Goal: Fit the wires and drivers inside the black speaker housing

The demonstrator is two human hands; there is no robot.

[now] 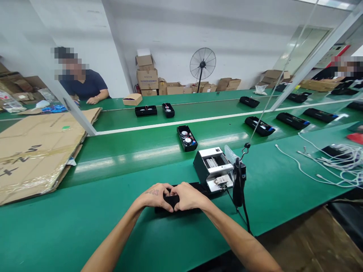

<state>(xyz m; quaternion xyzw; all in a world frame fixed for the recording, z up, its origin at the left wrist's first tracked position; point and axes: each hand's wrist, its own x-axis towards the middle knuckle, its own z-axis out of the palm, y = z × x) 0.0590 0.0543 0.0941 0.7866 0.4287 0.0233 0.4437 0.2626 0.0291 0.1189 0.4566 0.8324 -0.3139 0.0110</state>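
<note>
Both hands are on a black speaker housing (172, 201) that lies lengthwise on the green bench. My left hand (157, 195) grips its left part, with the thumb on the near side and the fingers over the far side. Close beside it, my right hand (187, 196) holds the housing the same way, fingertips almost meeting the left ones. What lies inside the housing is mostly hidden by the hands. Just right of them stands a silver and black screw feeder (214, 170). A black electric screwdriver (239, 183) hangs upright from a cord in front of the feeder.
An open housing with two speakers (187, 138) sits on the conveyor, with several more black housings (259, 125) to the right. Flattened cardboard (42, 151) covers the left side. White cables (337, 166) lie at right. Another person (85, 85) sits across the line.
</note>
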